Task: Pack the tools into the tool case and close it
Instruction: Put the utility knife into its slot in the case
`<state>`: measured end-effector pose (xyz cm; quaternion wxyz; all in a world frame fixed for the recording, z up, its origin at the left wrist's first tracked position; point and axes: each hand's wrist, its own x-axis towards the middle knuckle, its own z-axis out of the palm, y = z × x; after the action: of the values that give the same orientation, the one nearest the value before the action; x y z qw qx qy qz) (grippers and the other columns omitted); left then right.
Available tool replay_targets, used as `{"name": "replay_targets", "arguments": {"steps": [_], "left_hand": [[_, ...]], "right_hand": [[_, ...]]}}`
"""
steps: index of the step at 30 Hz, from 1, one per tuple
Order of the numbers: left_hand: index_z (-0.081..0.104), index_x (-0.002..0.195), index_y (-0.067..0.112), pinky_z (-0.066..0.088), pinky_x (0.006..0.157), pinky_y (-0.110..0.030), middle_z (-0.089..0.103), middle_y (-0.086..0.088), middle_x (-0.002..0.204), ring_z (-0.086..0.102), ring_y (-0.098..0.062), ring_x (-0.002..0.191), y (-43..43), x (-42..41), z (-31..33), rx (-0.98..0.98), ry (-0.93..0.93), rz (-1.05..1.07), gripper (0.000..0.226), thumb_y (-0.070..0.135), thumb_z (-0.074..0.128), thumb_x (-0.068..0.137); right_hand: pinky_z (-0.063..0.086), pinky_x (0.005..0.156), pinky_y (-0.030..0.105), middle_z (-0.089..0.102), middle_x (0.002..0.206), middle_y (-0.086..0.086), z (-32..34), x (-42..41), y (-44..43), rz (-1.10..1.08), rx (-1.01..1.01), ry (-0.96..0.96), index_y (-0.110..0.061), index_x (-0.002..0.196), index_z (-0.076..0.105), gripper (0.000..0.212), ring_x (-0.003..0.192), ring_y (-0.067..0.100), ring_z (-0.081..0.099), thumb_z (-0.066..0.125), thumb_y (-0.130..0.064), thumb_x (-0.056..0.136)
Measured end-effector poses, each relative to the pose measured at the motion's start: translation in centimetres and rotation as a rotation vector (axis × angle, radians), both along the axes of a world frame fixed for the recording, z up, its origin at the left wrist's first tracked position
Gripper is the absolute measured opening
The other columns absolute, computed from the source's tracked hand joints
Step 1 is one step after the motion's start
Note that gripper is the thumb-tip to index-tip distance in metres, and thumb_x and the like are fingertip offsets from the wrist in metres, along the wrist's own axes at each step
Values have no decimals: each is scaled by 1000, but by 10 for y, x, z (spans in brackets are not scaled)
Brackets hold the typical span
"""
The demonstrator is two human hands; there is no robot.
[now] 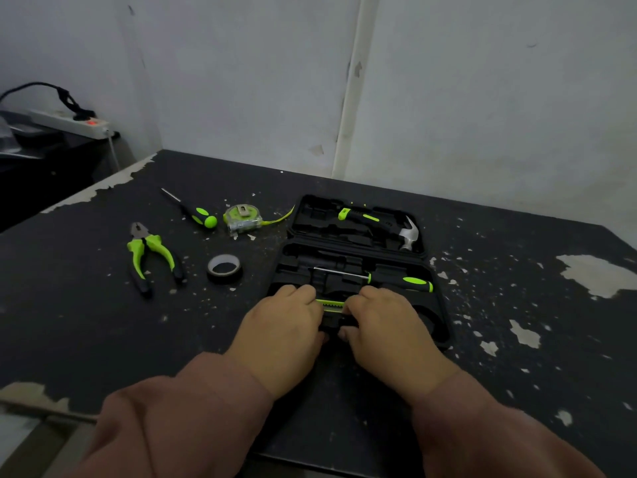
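The black tool case (437,305) lies open on the table. A hammer (382,224) rests in its far half and a green-handled screwdriver (389,279) in its near half. My left hand (282,332) and my right hand (386,329) both grip a green and black utility knife (331,305) over the near half of the case; most of the knife is hidden under my fingers. Left of the case lie pliers (151,257), a second screwdriver (193,210), a tape measure (241,219) and a roll of black tape (224,268).
The dark table (517,339) has flaked paint and white chips across it. A grey wall stands close behind it. At the far left a white power strip (72,123) with a plugged cable sits on a separate black surface.
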<state>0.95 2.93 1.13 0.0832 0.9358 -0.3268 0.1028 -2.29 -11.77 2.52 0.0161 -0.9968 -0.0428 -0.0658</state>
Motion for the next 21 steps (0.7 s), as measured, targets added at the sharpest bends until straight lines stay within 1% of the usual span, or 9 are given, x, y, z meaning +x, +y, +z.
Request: {"name": "replay_targets", "arguments": {"steps": [2,4,7,8,10,12,13,18,21], "left_hand": [[63,95,18,38,65,-29,56,2,96,55,-20,93,-2,1,3,-28,16,20,28,41,62,80],[56,107,19,36,73,-29,50,3,108,48,-18,104,-2,1,6,-16,11,22,30,42,53,86],[52,109,20,35,73,-27,47,4,112,45,-17,108,-4,0,7,-13,9,14,29,41,49,89],[52,107,20,34,72,-27,47,4,112,45,-17,108,-5,-1,6,-14,-3,9,28,40,48,89],[51,106,19,33,72,-28,46,3,112,45,-18,107,-5,-1,5,-10,-10,10,26,39,48,89],[51,106,19,32,71,-28,46,3,111,45,-18,105,-5,0,4,-7,-12,16,26,39,49,89],[52,106,19,32,71,-28,46,3,111,45,-18,105,-5,2,5,-12,-11,17,26,39,49,89],[55,111,20,30,74,-26,48,4,110,44,-17,105,-3,6,1,-70,14,4,33,43,51,87],[59,113,24,36,82,-25,52,5,107,44,-14,102,7,12,-6,-147,59,-46,36,46,53,86]], "right_hand": [[38,87,28,54,110,1,2,2,-3,-1,51,43,-18,109,56,32,108,20,47,56,-39,85],[39,84,28,53,110,-1,1,1,-3,-16,71,28,-19,110,56,33,109,19,46,55,-41,85],[40,81,29,55,106,0,-4,-2,-1,-38,53,-26,-19,109,58,31,104,20,49,54,-40,86],[42,79,31,57,101,1,-6,-3,0,-35,37,-48,-17,104,61,29,99,22,52,57,-38,84],[46,65,34,62,79,2,-10,-1,1,-29,-10,-79,-16,83,67,24,77,24,61,72,-36,71],[46,53,31,60,61,-1,-11,2,1,-47,-45,-94,-18,64,65,26,57,21,60,82,-35,54],[47,52,30,60,59,-1,-11,3,2,-44,-41,-90,-18,62,64,27,55,21,59,83,-35,52],[48,58,34,61,67,4,-7,0,3,-36,-36,-107,-14,69,65,24,63,25,61,79,-32,62],[43,83,36,59,99,6,-2,-5,7,-61,-4,-8,-14,101,63,28,96,26,56,55,-36,85]]}}
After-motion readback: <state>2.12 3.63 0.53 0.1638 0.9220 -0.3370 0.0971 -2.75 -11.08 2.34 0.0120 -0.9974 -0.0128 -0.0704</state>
